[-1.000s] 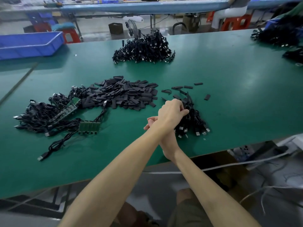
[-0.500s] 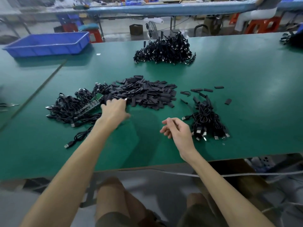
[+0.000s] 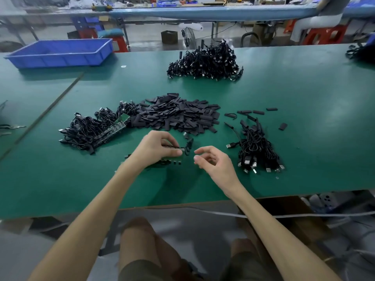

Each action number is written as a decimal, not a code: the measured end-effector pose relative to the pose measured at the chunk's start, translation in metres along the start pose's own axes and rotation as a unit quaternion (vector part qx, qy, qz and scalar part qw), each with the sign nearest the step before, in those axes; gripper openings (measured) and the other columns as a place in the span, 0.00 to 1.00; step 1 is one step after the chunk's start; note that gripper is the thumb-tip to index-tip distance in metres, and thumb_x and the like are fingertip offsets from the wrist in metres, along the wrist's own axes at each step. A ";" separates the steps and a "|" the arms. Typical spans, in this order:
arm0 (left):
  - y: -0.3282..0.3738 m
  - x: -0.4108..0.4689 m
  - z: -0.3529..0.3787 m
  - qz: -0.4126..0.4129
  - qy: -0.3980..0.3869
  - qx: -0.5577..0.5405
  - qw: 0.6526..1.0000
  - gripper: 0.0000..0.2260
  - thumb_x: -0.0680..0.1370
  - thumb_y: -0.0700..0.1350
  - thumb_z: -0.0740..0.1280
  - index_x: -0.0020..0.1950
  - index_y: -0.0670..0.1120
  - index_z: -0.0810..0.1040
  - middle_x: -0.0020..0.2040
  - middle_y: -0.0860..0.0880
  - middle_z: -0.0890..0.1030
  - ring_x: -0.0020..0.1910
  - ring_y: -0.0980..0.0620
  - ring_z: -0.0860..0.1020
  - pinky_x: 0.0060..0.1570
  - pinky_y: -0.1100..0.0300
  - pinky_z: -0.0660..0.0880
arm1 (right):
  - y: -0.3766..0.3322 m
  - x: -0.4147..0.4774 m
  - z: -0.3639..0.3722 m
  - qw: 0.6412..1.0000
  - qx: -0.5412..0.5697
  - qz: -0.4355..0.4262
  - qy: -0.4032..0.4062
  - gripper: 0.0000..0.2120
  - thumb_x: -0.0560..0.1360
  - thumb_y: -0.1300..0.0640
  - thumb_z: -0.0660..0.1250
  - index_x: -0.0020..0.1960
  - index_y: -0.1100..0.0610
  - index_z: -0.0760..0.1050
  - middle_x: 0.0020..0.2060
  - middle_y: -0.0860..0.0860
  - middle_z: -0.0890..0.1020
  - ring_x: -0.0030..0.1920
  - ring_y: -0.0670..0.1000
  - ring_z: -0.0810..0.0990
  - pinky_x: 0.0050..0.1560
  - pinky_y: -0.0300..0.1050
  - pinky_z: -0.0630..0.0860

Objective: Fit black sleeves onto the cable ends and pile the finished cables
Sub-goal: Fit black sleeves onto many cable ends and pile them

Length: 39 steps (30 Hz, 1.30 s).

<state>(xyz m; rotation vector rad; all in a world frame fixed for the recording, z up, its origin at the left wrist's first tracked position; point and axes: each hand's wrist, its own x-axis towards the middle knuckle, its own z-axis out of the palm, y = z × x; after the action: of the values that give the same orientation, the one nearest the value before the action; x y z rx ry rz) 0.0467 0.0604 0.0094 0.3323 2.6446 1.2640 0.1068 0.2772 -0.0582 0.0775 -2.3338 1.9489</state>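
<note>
My left hand [image 3: 157, 149] hovers over the green table and pinches a black cable [image 3: 188, 146] by its end, with a small green board [image 3: 169, 159] partly hidden under the fingers. My right hand [image 3: 213, 162] hovers just to the right of it, fingers loosely curled, thumb and forefinger close together with nothing visible between them. A heap of flat black sleeves [image 3: 178, 115] lies just beyond both hands. A tangle of cables with green boards [image 3: 95, 129] sits to the left. Another cable pile [image 3: 256, 152] lies to the right, plugs pointing toward me.
A large cable heap [image 3: 205, 61] lies at the far middle of the table [image 3: 304, 118]. A blue bin [image 3: 58, 51] stands at the far left. A few loose sleeves [image 3: 258, 112] are scattered right of the sleeve heap. A seated person is at the far right.
My left hand has come back from the left cable tangle to the middle, now pinching a cable. My right hand has stayed in front of me, its fingers more curled.
</note>
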 end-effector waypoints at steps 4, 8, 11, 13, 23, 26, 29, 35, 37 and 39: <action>0.011 -0.002 0.020 0.034 -0.042 -0.007 0.999 0.08 0.71 0.43 0.80 0.46 0.50 0.86 0.42 0.52 0.87 0.43 0.56 0.85 0.53 0.55 0.82 | -0.001 0.000 -0.001 1.000 0.006 -0.013 -0.004 0.10 0.76 0.59 0.76 0.56 0.50 0.82 0.43 0.49 0.85 0.47 0.50 0.84 0.53 0.44 0.81; 0.013 -0.004 0.030 0.028 -0.013 -0.026 0.999 0.04 0.72 0.46 0.80 0.43 0.53 0.87 0.37 0.53 0.86 0.38 0.56 0.82 0.46 0.57 0.78 | 0.001 0.001 -0.002 0.999 -0.026 -0.019 0.000 0.08 0.76 0.61 0.76 0.52 0.51 0.84 0.42 0.48 0.85 0.44 0.48 0.82 0.52 0.48 0.81; 0.013 -0.006 0.033 0.027 0.004 -0.035 0.999 0.03 0.72 0.46 0.79 0.43 0.53 0.87 0.37 0.51 0.86 0.38 0.55 0.82 0.43 0.59 0.77 | 0.002 0.001 -0.001 0.999 -0.048 -0.012 -0.004 0.05 0.76 0.60 0.76 0.51 0.54 0.84 0.41 0.48 0.86 0.41 0.46 0.81 0.50 0.49 0.80; 0.013 -0.007 0.034 0.042 0.006 -0.014 0.999 0.03 0.73 0.45 0.79 0.44 0.53 0.87 0.38 0.53 0.86 0.39 0.57 0.83 0.43 0.60 0.77 | 0.002 0.001 0.000 0.999 -0.042 -0.005 0.002 0.05 0.76 0.60 0.77 0.51 0.57 0.84 0.41 0.51 0.86 0.41 0.46 0.82 0.50 0.48 0.81; 0.026 -0.011 0.047 0.058 0.021 0.150 0.987 0.03 0.76 0.48 0.72 0.49 0.51 0.82 0.48 0.55 0.81 0.48 0.54 0.79 0.53 0.50 0.79 | 0.003 0.001 0.000 0.999 -0.032 0.025 0.013 0.09 0.74 0.54 0.78 0.49 0.58 0.84 0.41 0.55 0.86 0.40 0.48 0.81 0.46 0.48 0.80; 0.028 -0.012 0.049 0.057 0.028 0.164 0.984 0.03 0.76 0.47 0.72 0.49 0.49 0.83 0.48 0.54 0.79 0.49 0.53 0.79 0.53 0.49 0.79 | 0.005 0.001 -0.001 0.998 -0.049 0.026 0.012 0.09 0.74 0.53 0.78 0.48 0.57 0.83 0.39 0.52 0.86 0.39 0.45 0.81 0.42 0.42 0.79; 0.029 -0.016 0.051 0.051 0.046 0.176 0.982 0.05 0.77 0.48 0.72 0.50 0.49 0.82 0.50 0.53 0.79 0.51 0.52 0.78 0.55 0.49 0.78 | 0.005 0.002 0.000 0.998 -0.062 0.025 0.014 0.07 0.75 0.54 0.77 0.48 0.57 0.83 0.38 0.50 0.85 0.38 0.43 0.80 0.41 0.39 0.78; 0.032 -0.022 0.058 0.057 0.095 0.199 0.974 0.05 0.78 0.49 0.71 0.51 0.49 0.81 0.51 0.52 0.77 0.50 0.51 0.77 0.50 0.54 0.75 | 0.005 0.003 0.001 0.996 -0.080 0.017 0.022 0.06 0.76 0.55 0.77 0.47 0.57 0.82 0.39 0.50 0.85 0.37 0.41 0.79 0.40 0.37 0.78; 0.033 -0.023 0.062 0.061 0.110 0.206 0.970 0.04 0.78 0.48 0.71 0.49 0.49 0.80 0.50 0.52 0.77 0.48 0.52 0.77 0.46 0.56 0.74 | 0.005 0.003 0.001 0.996 -0.083 0.016 0.027 0.06 0.76 0.55 0.76 0.46 0.57 0.82 0.37 0.48 0.84 0.35 0.39 0.78 0.39 0.35 0.76; 0.033 -0.022 0.064 0.066 0.120 0.210 0.968 0.04 0.79 0.48 0.71 0.49 0.49 0.79 0.49 0.53 0.76 0.47 0.52 0.76 0.44 0.57 0.73 | 0.005 0.003 0.001 0.996 -0.081 0.015 0.029 0.06 0.76 0.55 0.76 0.46 0.56 0.82 0.37 0.47 0.84 0.34 0.39 0.78 0.38 0.34 0.75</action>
<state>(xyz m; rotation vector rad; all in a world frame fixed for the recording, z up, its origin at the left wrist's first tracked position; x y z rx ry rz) 0.0890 0.1213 -0.0029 0.4484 3.1412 0.8054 0.1034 0.2772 -0.0632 -0.0274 -2.4578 1.7420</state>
